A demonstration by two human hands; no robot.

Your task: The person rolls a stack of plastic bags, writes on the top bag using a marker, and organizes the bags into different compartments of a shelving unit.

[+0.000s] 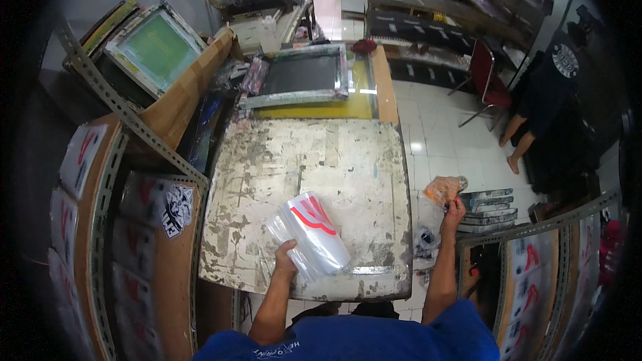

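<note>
My left hand (285, 258) is closed on the lower left edge of a stack of clear plastic bags (329, 249) with a red curved print. The stack lies slightly curled on the worn, paint-flecked white tabletop (267, 167). Out past the table's right edge, my right hand (454, 212) pinches a crumpled orange-brown thing (441, 190), perhaps a rag or a small bag; its kind is not clear. This hand is raised over the floor side, well apart from the stack.
A framed printing screen (294, 73) lies at the table's far end; a green screen (157, 50) leans at left. Racks with plastic-wrapped goods flank me (137, 227). Stacked frames (488, 210) stand on the floor at right. Beyond are a red chair (491, 80) and another person (552, 87).
</note>
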